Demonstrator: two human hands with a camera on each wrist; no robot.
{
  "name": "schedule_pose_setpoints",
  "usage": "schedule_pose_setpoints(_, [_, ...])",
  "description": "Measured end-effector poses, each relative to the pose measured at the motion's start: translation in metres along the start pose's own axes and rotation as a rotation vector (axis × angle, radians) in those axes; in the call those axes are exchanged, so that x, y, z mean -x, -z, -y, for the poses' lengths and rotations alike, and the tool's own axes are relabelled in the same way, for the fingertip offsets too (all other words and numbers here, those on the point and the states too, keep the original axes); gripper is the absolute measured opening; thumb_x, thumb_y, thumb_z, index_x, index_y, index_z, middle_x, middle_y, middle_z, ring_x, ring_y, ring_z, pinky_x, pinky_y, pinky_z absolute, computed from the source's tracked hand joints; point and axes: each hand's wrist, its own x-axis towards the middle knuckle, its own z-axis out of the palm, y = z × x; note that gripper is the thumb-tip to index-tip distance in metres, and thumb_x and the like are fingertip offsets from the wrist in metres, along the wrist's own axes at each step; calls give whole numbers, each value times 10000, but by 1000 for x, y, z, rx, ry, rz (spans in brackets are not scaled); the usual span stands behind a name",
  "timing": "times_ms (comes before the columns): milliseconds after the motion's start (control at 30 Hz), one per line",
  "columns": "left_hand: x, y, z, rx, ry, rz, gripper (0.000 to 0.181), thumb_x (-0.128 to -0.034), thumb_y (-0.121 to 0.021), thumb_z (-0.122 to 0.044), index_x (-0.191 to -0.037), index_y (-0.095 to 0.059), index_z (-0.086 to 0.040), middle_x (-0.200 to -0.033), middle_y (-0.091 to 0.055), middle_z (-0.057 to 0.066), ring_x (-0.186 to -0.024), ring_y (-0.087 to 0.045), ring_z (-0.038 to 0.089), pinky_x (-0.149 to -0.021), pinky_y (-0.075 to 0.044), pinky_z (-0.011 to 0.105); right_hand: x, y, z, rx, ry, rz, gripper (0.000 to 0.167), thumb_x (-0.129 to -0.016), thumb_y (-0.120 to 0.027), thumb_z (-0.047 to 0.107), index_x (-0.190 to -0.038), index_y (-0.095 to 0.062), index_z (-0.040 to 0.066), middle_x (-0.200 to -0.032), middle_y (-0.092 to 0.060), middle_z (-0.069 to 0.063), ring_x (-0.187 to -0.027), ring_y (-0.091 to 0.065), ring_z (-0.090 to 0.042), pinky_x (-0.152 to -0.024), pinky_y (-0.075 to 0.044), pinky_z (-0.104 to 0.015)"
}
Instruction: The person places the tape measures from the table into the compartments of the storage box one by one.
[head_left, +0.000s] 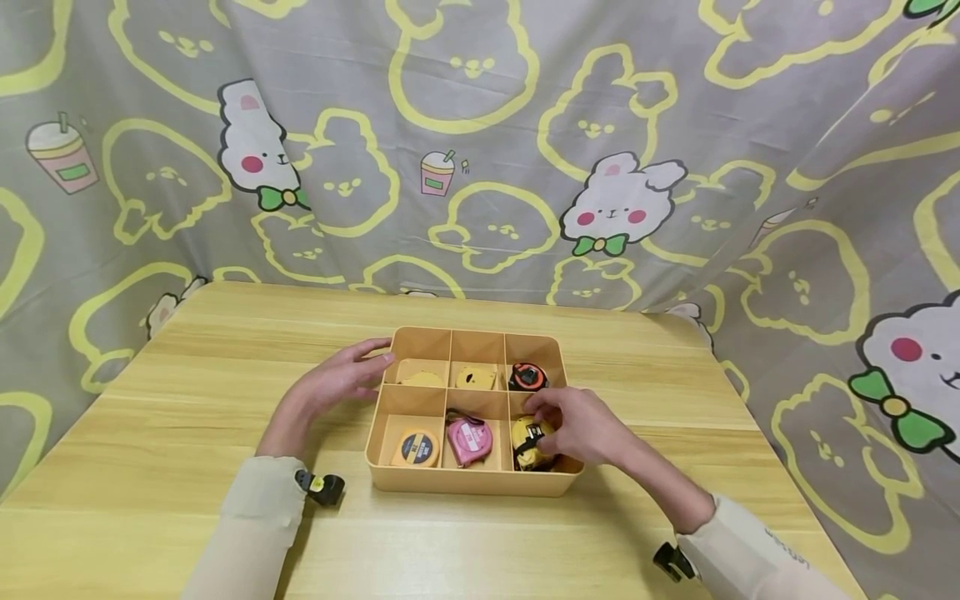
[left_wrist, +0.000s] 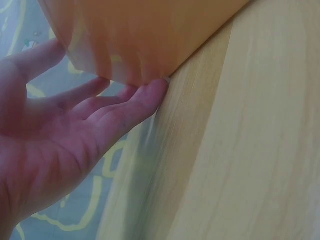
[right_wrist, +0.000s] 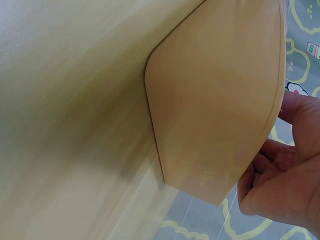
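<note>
A tan box (head_left: pixel 465 482) with six compartments holds tape measures. My left hand (left_wrist: pixel 75 130), fingers loosely extended, touches the box's left wall with its fingertips. My right hand (head_left: pixel 585 425) reaches over the right rim into the front right compartment. Its thumb and fingers hold a yellow tape measure with black parts (head_left: pixel 529 446); the right wrist view hides the fingertips behind the wall. In the front row lie a pink tape measure (head_left: pixel 471 440) in the middle and an orange-yellow tape measure (head_left: pixel 416 448) at left. Behind the right hand sits a black and orange tape measure (head_left: pixel 528 377).
Two yellow items occupy the other back compartments, one in the middle (head_left: pixel 476 377) and one at left (head_left: pixel 422 379), partly hidden by the divider. The box stands on a wooden table (head_left: pixel 225 375). A patterned curtain (head_left: pixel 495 158) hangs behind the table and along its sides.
</note>
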Motion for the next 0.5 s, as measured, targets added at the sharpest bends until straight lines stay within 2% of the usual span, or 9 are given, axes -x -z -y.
schedule_pose_setpoints(267, [1, 0, 0, 24, -1, 4, 790, -1049, -533, -430, -1630, -133, -76, -1646, -215, 276, -1505, -225, 497, -1186, -352, 570, 0, 3, 1, -19, 16, 9, 405, -761, -821, 95, -1154, -724, 80, -984, -728, -11, -907, -656, -151, -804, -529, -296])
schedule_pose_setpoints(500, [2, 1, 0, 22, 2, 1, 790, -1047, -534, -434, -1630, -138, -78, -1658, -167, 278, -1510, -198, 506, -1185, -353, 572, -2, 9, -1, -136, 42, 53, 285, -879, -763, 126, -1145, -716, 35, -962, -731, -19, -887, -661, -114, -795, -550, -245])
